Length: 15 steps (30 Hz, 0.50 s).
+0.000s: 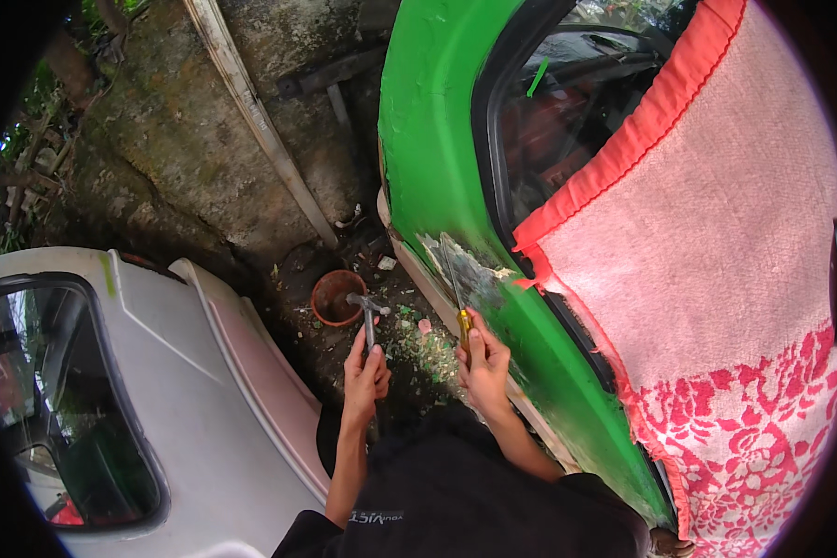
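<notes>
My left hand (365,379) is closed round the handle of a hammer (370,318), its metal head held up near a reddish-brown pot. In my right hand (484,365) is a screwdriver (464,321) with a yellow handle. Its thin shaft points away from me over the green car body (446,167). There the paint is broken, leaving a bare grey patch (474,276) with pale ragged edges. Whether the screwdriver's tip touches this patch I cannot tell. The hammer and screwdriver are apart from each other.
A pink patterned towel (707,223) covers part of the green car at right. To the left stands a white car (205,409). The reddish-brown pot (337,298) sits on the ground among paint chips (428,349). A long wooden plank (260,121) leans at the back.
</notes>
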Tool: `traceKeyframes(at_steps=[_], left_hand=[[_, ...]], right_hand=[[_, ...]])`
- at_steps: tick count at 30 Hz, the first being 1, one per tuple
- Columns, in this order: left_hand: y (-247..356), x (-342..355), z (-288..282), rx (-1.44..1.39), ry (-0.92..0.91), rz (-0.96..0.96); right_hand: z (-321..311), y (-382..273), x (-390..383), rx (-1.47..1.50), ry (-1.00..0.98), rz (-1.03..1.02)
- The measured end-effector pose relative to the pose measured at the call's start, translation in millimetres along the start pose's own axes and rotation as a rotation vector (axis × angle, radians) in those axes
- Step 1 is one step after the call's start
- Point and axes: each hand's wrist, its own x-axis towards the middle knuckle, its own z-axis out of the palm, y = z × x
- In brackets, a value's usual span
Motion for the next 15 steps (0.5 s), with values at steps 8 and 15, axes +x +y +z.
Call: traceKeyframes(at_steps=[8, 15], left_hand=[[2, 12, 4, 0.007, -0.053, -0.004], [1, 7, 9, 0.008, -0.063, -0.039]], right_hand=[[-12, -10, 2, -0.076, -0.015, 0.070], [5, -10, 24, -0.069, -0.027, 0.052]])
